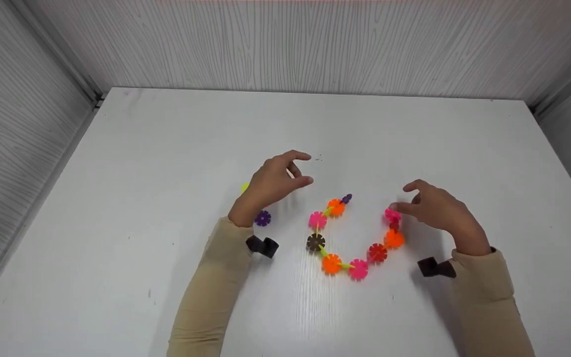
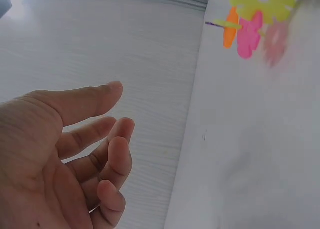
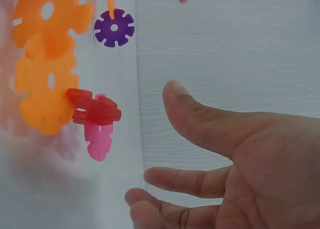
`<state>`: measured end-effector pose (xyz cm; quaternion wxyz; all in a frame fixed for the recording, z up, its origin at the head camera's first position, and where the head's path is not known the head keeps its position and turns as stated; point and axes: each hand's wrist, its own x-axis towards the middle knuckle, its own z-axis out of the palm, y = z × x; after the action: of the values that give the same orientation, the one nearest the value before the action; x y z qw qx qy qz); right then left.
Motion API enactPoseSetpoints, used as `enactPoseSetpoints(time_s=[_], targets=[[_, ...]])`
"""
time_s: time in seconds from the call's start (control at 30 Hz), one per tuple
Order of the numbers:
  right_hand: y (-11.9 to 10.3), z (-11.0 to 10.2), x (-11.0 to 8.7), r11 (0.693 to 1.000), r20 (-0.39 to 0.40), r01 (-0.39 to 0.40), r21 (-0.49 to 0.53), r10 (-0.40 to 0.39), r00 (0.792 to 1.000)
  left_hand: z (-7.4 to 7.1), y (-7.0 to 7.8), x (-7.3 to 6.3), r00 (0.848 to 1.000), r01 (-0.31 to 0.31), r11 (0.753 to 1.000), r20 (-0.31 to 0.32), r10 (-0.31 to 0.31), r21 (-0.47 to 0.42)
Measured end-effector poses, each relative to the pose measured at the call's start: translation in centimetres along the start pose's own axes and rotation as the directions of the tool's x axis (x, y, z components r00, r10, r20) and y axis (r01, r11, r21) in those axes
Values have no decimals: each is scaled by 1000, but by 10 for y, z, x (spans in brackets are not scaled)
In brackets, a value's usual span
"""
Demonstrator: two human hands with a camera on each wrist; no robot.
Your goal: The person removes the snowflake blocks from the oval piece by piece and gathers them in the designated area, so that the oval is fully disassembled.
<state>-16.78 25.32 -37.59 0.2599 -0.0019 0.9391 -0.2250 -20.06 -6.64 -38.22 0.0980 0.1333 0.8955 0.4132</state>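
Note:
A chain of interlocking notched plastic discs point(image 1: 358, 269) in orange, pink, red, yellow, brown and purple lies in a U on the white table. My left hand point(image 1: 276, 179) hovers up and left of the chain's purple end disc point(image 1: 347, 199), thumb and fingers apart with nothing between them. At the chain's other end, my right hand point(image 1: 436, 207) is beside the pink end disc point(image 1: 392, 215), and its thumb overlaps that disc in the head view. The right wrist view shows the right thumb point(image 3: 190, 114) and fingers spread, holding nothing, with the pink disc point(image 3: 99, 144) apart from them.
A loose purple disc point(image 1: 262, 218) lies beside the left wrist, and a yellow piece point(image 1: 245, 187) is partly hidden behind the left hand. The white table point(image 1: 117, 208) meets wood-grain panels point(image 1: 285, 44) at the back and sides.

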Motion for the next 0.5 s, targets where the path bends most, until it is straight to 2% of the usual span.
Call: enactPoseSetpoints(time_s=[0.27, 0.5], targets=[[3, 2, 1, 997, 55, -13, -72, 17, 998, 18, 21, 7, 999, -33, 999, 42, 34, -20], [-2, 8, 3, 995, 74, -12, -99, 19, 997, 28, 25, 10, 995, -49, 998, 87, 51, -27]])
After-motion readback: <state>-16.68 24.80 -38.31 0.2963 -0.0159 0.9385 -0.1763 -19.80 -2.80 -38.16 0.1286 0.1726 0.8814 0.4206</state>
